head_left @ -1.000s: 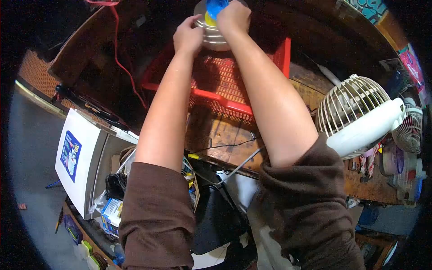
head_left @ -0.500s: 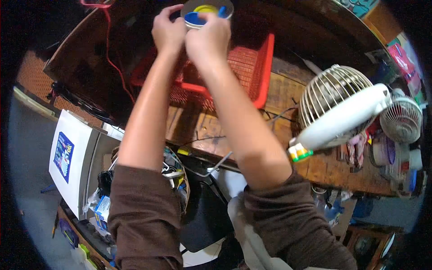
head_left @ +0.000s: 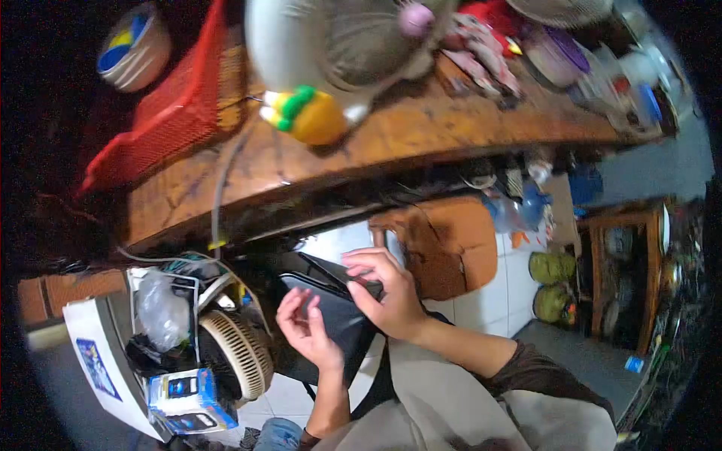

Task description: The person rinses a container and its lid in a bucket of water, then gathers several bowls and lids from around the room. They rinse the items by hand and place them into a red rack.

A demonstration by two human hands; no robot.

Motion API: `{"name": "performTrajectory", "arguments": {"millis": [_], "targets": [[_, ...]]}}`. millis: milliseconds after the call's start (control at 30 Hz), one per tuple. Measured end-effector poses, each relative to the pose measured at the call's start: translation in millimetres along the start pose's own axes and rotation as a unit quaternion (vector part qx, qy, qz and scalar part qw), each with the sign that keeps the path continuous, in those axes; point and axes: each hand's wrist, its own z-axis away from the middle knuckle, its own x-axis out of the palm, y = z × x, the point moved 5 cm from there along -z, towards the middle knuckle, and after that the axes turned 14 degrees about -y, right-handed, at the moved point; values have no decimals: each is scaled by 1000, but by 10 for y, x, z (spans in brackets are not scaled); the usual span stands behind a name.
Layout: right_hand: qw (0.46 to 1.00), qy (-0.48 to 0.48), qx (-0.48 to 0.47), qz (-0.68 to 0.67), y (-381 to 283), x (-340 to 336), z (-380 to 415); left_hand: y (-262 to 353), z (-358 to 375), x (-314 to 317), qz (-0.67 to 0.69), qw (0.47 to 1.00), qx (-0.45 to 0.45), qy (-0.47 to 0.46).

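My left hand (head_left: pixel 307 331) is low in the middle, palm turned up, with loosely curled, separated fingers and nothing visible in it. Just to its right, my right hand (head_left: pixel 387 289) has its thumb and fingers apart. A dark, thin-edged shape passes behind its fingertips; whether they touch it is unclear. Both hands are over a black seat-like surface (head_left: pixel 331 338). A white bowl (head_left: pixel 147 60) with blue and yellow items inside stands at the upper left, beyond a red plastic basket (head_left: pixel 177 109), away from both hands.
Across the top runs a wooden table (head_left: pixel 263 169) with a fan (head_left: pixel 278 45) and a yellow-green object (head_left: pixel 320 120). An orange-brown seat (head_left: pixel 459 248) lies below it. At the lower left are another fan (head_left: pixel 244 353), a blue-white box (head_left: pixel 188 398) and a plastic bag (head_left: pixel 162 312).
Both hands have let go of the bowl and come down towards my body. The bowl now stands by the basket. The view has swung right and down.
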Motion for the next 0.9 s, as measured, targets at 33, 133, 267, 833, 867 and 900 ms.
{"name": "performTrajectory", "arguments": {"millis": [33, 133, 267, 833, 867, 900], "targets": [[999, 20, 31, -9, 126, -98, 191, -114, 121, 97, 22, 999, -40, -25], [991, 88, 59, -76, 388, -369, 713, -161, 335, 252, 52, 990, -66, -111], [970, 165, 82, -157, 381, -616, 1296, 91, 440, 348, 45, 978, -52, -199], [783, 617, 73, 40, -1244, -884, 7084, 1669, 5151, 2305, 122, 439, -251, -854], [774, 627, 76, 39, -1320, -727, 7304, 1805, 5464, 2325, 110, 400, -242, -877], [763, 641, 81, 32, -1360, -552, 7510, 1909, 5768, 2310, 92, 356, -236, -899]]}}
